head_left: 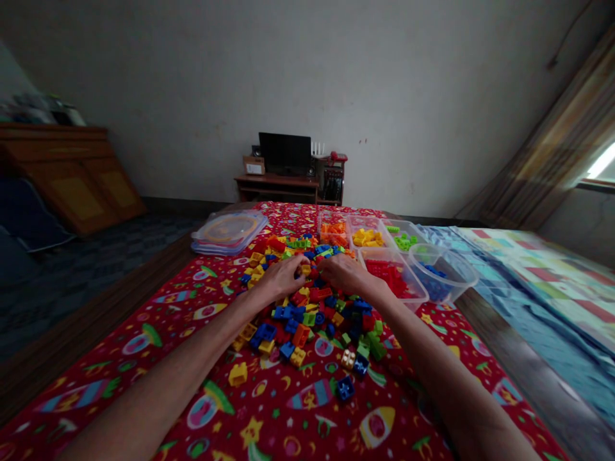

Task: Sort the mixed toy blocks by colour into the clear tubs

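A mixed pile of plastic building bricks (291,312) in red, yellow, blue, green and orange lies on the table in front of me. My left hand (287,276) is over the pile's middle, its thumb and fingers closed around a yellow brick (305,270). Just to the right, my right hand (344,272) reaches down into the bricks with curled fingers; whatever its fingertips grip is hidden. Right of that hand stands a clear box of red bricks (388,274). A loose yellow brick (237,374) and a dark blue brick (344,388) lie nearer to me.
More clear containers hold orange bricks (334,230), yellow bricks (368,237), green bricks (405,241) and blue bricks (434,270). Stacked plastic lids (229,232) rest at the table's left edge. A red patterned cloth (192,358) covers the table. A bed (523,275) adjoins on the right.
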{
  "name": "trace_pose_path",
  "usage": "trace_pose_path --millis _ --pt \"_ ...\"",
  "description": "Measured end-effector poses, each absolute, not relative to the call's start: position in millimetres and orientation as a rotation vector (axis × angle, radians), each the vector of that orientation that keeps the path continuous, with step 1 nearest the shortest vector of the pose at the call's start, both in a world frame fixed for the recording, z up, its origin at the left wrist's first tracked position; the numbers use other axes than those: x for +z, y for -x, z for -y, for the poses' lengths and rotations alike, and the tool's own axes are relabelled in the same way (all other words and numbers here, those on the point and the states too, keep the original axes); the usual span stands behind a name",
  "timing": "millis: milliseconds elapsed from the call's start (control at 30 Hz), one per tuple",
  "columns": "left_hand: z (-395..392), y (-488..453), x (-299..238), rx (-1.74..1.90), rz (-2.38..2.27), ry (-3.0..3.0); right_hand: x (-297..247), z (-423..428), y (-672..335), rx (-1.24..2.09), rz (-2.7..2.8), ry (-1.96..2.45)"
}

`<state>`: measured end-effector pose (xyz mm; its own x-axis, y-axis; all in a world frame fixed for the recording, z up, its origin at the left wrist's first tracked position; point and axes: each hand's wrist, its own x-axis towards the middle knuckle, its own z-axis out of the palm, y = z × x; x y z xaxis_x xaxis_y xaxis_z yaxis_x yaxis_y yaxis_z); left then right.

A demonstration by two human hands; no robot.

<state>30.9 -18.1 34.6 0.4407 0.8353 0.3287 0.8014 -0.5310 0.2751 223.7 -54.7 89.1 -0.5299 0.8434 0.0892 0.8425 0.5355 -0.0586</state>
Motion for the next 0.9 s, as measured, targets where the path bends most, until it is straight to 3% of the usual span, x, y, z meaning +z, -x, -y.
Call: trace_pose_path --millis 267,900 --pt "14 -28 33 0.720 -1.273 -2.594 85 61 -218 -0.023 2.551 1.532" --pt "18 -31 30 0.777 -1.344 -2.607 85 69 -210 -0.038 2.573 1.279"
